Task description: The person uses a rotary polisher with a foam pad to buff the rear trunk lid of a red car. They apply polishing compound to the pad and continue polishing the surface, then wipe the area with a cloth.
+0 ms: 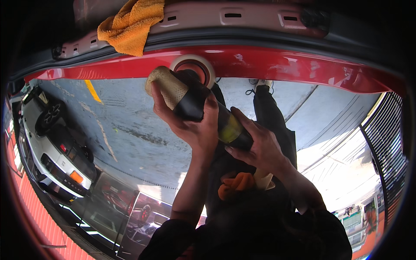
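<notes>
A dark-bodied power polisher [198,100] lies slantwise between my hands, its round pale-rimmed pad [210,70] up at the red painted body panel [253,63] of a car. Tan textured material covers one end of the tool. Around its front body I have my left hand [195,123], with fingers spread along both sides. My right hand [260,139] grips the rear body, by a yellow-green band. Whether the pad is spinning cannot be told. Whitish smears and reflections show on the panel right of the pad.
An orange microfibre towel [133,27] drapes over the car's sill, left of the pad. Another orange cloth [239,185] hangs at my waist. My leg and shoe [264,83] stand below the panel. A white vehicle [61,159] is parked left; a slatted metal gate [386,130] stands right.
</notes>
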Demonstrator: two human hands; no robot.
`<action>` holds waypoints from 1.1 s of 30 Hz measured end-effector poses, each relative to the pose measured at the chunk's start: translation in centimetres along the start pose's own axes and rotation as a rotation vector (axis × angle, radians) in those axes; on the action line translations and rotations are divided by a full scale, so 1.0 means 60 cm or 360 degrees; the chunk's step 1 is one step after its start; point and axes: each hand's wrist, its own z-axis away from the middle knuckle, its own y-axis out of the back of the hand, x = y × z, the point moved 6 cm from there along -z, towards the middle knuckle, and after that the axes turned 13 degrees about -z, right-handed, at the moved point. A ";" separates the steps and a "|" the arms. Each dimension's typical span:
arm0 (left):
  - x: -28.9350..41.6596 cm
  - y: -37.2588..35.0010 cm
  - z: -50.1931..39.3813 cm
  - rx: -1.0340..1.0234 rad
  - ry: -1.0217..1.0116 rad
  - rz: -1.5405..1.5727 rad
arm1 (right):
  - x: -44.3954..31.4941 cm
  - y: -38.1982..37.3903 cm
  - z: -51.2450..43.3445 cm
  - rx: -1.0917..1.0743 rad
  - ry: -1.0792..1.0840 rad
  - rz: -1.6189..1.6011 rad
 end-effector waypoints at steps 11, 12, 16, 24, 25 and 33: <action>0.095 -0.111 0.105 -0.0032 -0.0022 0.0114 | 0.053 0.140 0.093 0.0150 0.0082 -0.0099; 0.103 -0.123 0.115 -0.0031 -0.0035 0.0105 | 0.060 0.152 0.103 0.0174 0.0100 -0.0106; 0.164 -0.171 0.159 -0.0034 -0.0139 0.0012 | 0.102 0.204 0.149 0.0257 -0.0070 -0.0177; 0.228 -0.199 0.148 -0.0041 -0.0255 -0.0176 | 0.109 0.236 0.163 0.0278 -0.0179 -0.0666; 0.218 -0.189 0.139 -0.0031 -0.0234 -0.0208 | 0.104 0.227 0.155 0.0255 -0.0221 -0.0581; 0.069 -0.073 0.030 0.0107 0.0054 -0.0045 | 0.015 0.091 0.026 -0.0001 0.0102 -0.0242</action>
